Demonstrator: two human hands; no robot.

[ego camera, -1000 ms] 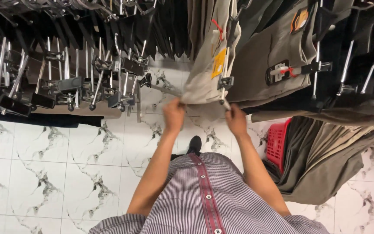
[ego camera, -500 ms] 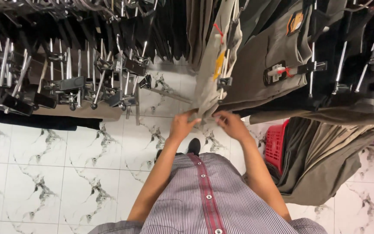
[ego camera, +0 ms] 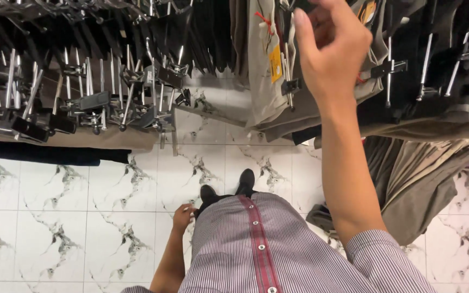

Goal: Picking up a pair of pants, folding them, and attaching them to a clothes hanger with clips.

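Head view: right hand point(ego camera: 329, 51), upper centre, reaches the clip hanger point(ego camera: 290, 81) carrying beige trousers point(ego camera: 261, 70); fingers curled, grasp uncertain. Left hand point(ego camera: 183, 218) hangs loose and empty, lower centre. Step seems browsing; lifting needs a firm hanger hold.

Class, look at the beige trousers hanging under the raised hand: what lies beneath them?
Beneath the beige trousers lies white marbled floor tile. The right hand covers the clip hanger at their top, so the grip there cannot be seen.
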